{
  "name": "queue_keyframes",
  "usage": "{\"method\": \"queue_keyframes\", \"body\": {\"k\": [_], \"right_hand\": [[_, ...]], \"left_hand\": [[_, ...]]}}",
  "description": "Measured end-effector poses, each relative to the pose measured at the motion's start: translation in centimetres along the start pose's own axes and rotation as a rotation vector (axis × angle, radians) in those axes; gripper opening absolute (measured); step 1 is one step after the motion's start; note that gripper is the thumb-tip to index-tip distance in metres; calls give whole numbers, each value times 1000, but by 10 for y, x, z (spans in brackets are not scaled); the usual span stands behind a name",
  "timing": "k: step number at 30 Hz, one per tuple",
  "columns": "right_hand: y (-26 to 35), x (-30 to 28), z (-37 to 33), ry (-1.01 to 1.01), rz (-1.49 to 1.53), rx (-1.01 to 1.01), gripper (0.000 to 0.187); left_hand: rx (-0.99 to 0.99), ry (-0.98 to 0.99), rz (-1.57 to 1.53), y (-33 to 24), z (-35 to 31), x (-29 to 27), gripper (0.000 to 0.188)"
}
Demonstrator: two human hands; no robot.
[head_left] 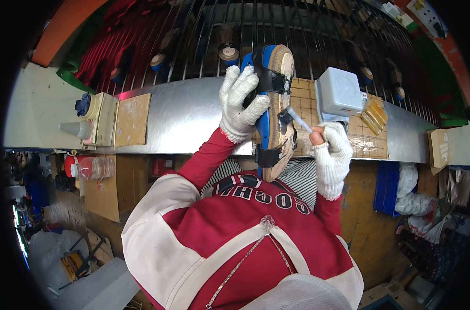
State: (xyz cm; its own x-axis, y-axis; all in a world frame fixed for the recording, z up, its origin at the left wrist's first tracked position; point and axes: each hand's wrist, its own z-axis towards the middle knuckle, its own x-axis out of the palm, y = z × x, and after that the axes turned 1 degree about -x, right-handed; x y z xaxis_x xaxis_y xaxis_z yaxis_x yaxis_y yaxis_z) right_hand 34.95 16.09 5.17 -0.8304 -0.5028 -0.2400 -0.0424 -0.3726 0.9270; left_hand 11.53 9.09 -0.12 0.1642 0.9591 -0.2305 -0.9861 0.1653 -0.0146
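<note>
My left hand (pixel 240 106), in a white knit glove, is closed around the side of a sandal (pixel 272 81) mounted on a blue last. The sandal is tilted with its tan underside toward my right, and black straps wrap over its edges. In my right hand (pixel 332 155), also gloved with the thumb tip bare, is a small brush (pixel 299 119) with a pale handle and dark head. The brush head touches or hovers just at the sole's middle; I cannot tell which.
A pale lidded container (pixel 339 92) and yellowish blocks (pixel 374 117) sit on a gridded board (pixel 359 132) at right. Beyond the metal ledge (pixel 183 111), a rack of rods (pixel 266 26) carries several more shoes. A white-nozzled bottle (pixel 76 129) stands at left, above a clear jar (pixel 96 168).
</note>
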Motion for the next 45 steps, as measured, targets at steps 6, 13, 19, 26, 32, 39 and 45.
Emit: {"method": "queue_keyframes", "body": {"k": [6, 13, 19, 26, 32, 39, 45], "right_hand": [[9, -2, 22, -90, -426, -310, 15], [14, -5, 33, -218, -592, -555, 20], [1, -11, 24, -21, -409, -372, 18], [-13, -8, 1, -63, -356, -369, 20], [-11, -16, -7, -54, -465, -439, 19], [-20, -13, 9, -128, -241, -182, 15], [-15, -7, -13, -42, 61, 97, 17]], "left_hand": [[5, 17, -5, -2, 2, -6, 59], [70, 27, -46, 5, 11, -5, 55], [39, -8, -13, 6, 10, -2, 52], [20, -2, 7, 9, 4, 4, 60], [-25, 7, 29, 5, 3, 8, 56], [-84, 23, 43, -4, 5, 14, 62], [-258, 141, 120, -14, -7, 6, 71]]}}
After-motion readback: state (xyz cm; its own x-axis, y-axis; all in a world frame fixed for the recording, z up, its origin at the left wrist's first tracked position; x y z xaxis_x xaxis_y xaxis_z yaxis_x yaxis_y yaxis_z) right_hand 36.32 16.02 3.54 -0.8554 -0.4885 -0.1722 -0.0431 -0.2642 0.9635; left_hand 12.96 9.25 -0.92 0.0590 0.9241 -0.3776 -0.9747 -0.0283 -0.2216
